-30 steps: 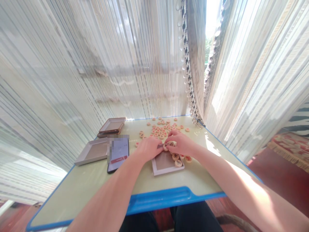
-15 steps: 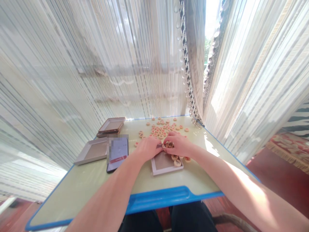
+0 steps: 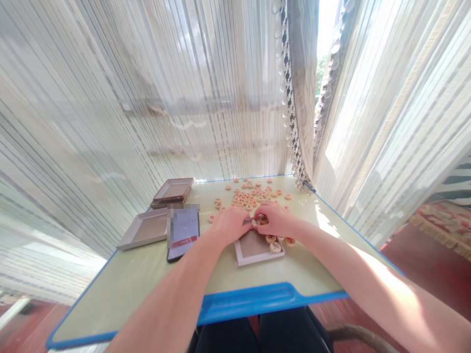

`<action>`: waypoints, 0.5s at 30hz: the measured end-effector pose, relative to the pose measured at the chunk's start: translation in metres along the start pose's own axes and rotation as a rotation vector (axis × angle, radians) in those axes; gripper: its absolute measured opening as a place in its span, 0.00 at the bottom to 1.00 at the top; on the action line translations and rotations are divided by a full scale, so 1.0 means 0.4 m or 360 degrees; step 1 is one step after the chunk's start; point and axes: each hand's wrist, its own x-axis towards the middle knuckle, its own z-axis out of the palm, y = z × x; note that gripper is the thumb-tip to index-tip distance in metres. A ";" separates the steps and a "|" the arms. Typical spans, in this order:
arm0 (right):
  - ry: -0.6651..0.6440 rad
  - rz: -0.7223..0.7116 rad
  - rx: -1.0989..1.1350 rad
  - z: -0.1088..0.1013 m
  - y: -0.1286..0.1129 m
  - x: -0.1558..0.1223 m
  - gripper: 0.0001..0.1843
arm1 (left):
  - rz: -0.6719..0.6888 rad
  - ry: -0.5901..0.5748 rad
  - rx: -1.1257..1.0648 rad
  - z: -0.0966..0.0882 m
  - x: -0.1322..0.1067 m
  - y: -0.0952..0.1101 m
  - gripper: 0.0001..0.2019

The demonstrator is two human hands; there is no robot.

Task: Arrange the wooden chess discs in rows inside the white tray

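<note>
A shallow white cardboard box point(image 3: 259, 257) with a brown inside lies in front of me. My left hand point(image 3: 232, 224) is closed at its far left corner, thumb along the edge. My right hand point(image 3: 275, 218) curls over the far side of the box, its fingers around a round wooden Chinese chess piece point(image 3: 256, 223). Another piece beside it is partly covered by those fingers. Down the right side of the box lie more pieces, the nearest a black-lettered piece point(image 3: 275, 247). A red-lettered piece point(image 3: 290, 241) rests outside, by the right wall.
Many scattered chess pieces point(image 3: 241, 198) spread over the far part of the blue-edged table point(image 3: 147, 289). At the left are a phone point(image 3: 183, 235), another open box tray point(image 3: 147, 228) and a stack of box parts point(image 3: 172, 190). String curtains hang behind.
The whole view has shifted slightly, so everything appears a little farther right. The right fingers have moved very little at the piece; the left hand keeps its place at the box corner.
</note>
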 end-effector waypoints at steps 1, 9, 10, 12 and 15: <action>0.0003 0.0015 0.0017 0.000 -0.001 0.000 0.07 | 0.0007 -0.0003 0.0000 0.000 0.000 0.000 0.12; 0.0208 0.0095 0.0118 -0.020 0.006 0.003 0.07 | -0.0011 0.0007 -0.0030 0.001 0.000 -0.001 0.13; 0.0265 0.0108 0.0128 -0.025 0.010 0.003 0.07 | -0.0009 0.0004 -0.0035 0.002 0.000 -0.001 0.14; 0.0350 0.0134 0.0131 -0.033 0.016 0.004 0.08 | -0.0013 -0.0004 -0.0040 0.002 0.001 0.000 0.15; 0.0379 0.0128 0.0110 -0.040 0.018 0.003 0.07 | -0.0028 -0.0025 -0.0031 -0.002 0.002 0.002 0.15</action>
